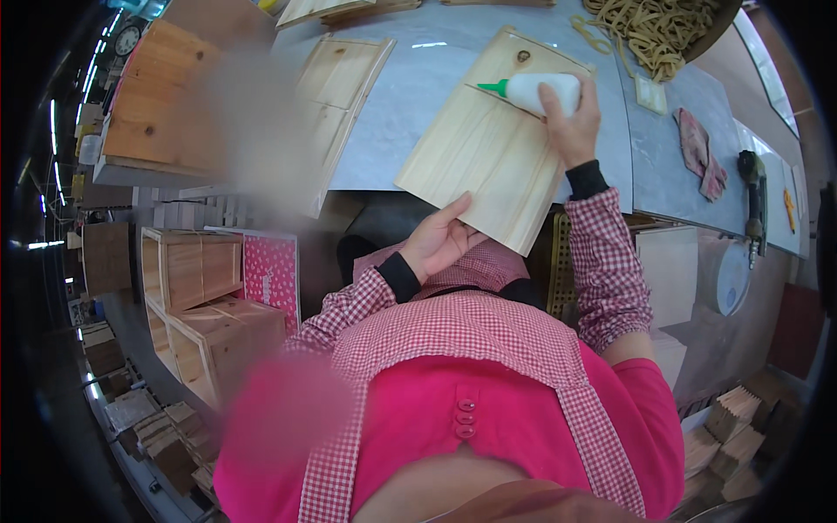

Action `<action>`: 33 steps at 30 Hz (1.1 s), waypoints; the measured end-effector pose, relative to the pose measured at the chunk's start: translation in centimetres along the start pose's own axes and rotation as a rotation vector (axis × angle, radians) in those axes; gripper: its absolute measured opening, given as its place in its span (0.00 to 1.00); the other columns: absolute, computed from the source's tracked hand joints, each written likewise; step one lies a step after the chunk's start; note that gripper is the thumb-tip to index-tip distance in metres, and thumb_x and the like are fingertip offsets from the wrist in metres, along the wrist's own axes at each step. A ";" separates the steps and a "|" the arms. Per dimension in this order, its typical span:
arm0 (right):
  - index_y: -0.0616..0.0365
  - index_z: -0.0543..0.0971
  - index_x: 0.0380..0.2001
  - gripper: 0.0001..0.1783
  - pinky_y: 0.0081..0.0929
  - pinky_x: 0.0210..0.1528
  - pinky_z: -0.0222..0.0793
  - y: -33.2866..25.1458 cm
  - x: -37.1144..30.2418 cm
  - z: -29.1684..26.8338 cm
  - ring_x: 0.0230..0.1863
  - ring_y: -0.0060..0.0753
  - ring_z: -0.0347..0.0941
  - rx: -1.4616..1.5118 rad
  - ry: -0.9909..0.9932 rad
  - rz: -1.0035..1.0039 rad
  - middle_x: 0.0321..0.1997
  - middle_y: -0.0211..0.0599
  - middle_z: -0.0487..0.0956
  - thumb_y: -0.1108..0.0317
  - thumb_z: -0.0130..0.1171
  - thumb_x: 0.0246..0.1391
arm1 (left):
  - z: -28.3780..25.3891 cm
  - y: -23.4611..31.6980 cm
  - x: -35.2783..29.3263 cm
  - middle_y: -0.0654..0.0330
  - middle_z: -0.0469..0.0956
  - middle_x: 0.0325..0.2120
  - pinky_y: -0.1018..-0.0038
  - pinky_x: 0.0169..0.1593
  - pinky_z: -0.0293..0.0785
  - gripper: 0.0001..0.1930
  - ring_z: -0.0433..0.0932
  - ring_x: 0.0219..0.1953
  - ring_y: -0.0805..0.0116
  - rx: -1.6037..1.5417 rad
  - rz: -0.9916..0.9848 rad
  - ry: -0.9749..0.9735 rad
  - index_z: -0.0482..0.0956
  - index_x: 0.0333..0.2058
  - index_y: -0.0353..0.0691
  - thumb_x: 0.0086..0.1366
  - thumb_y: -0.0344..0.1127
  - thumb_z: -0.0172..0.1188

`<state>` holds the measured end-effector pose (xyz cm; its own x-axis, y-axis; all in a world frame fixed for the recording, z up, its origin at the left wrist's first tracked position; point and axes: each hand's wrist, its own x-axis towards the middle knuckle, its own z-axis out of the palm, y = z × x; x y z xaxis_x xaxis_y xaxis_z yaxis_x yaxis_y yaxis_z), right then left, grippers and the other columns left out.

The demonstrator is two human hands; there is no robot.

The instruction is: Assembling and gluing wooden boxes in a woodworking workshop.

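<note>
A pale wooden board (pixel 488 161) with a dark knot near its far end lies slanted across the table in front of me, its near end jutting past the table edge. My left hand (pixel 438 240) grips that near edge, thumb on top and fingers partly hidden below. Closed around a white squeeze bottle (pixel 527 90) with a green nozzle is my right hand (pixel 575 120). The bottle is tipped almost level above the far part of the board. Its nozzle points left, close to a thin line across the wood; whether the tip touches it I cannot tell.
Another wooden panel (pixel 336 87) lies to the left on the grey table (pixel 392 131). Tan rubber bands (pixel 649 35) heap up at the far right, near a crumpled pink rag (pixel 699 157) and a dark hand tool (pixel 751 192). Wooden boxes (pixel 202 272) stand lower left. Blurred patches hide parts of the left side.
</note>
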<state>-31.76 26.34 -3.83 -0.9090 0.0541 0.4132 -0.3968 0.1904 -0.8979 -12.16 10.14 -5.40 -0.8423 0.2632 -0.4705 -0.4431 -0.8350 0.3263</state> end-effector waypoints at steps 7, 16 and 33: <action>0.61 0.72 0.43 0.24 0.32 0.35 0.73 -1.3 1.0 -0.6 0.31 0.40 0.77 -0.139 -0.120 -0.256 0.32 0.43 0.78 0.61 0.67 0.45 | 0.2 -0.3 0.0 0.51 0.68 0.56 0.61 0.63 0.63 0.24 0.68 0.58 0.60 -0.019 0.018 0.008 0.60 0.58 0.34 0.68 0.39 0.51; 0.62 0.73 0.41 0.19 0.32 0.35 0.73 -1.1 -1.7 -12.1 0.29 0.39 0.76 -0.310 -0.061 -0.289 0.35 0.42 0.77 0.66 0.65 0.47 | 1.2 -0.9 0.3 0.52 0.69 0.54 0.61 0.60 0.68 0.25 0.70 0.56 0.59 0.043 0.096 0.090 0.60 0.58 0.35 0.67 0.37 0.55; 0.62 0.69 0.36 0.17 0.16 0.14 0.59 -0.3 1.7 -12.4 0.15 0.20 0.67 0.454 0.455 0.235 0.27 0.36 0.75 0.59 0.60 0.55 | 2.7 -0.3 -0.4 0.52 0.68 0.56 0.61 0.58 0.70 0.26 0.70 0.56 0.59 -0.059 0.181 -0.002 0.56 0.60 0.37 0.67 0.35 0.53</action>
<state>-31.64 38.50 -1.02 -0.8728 0.4694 0.1333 -0.3003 -0.3013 -0.9050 -12.56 11.61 -3.07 -0.9072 0.1067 -0.4068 -0.2653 -0.8958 0.3566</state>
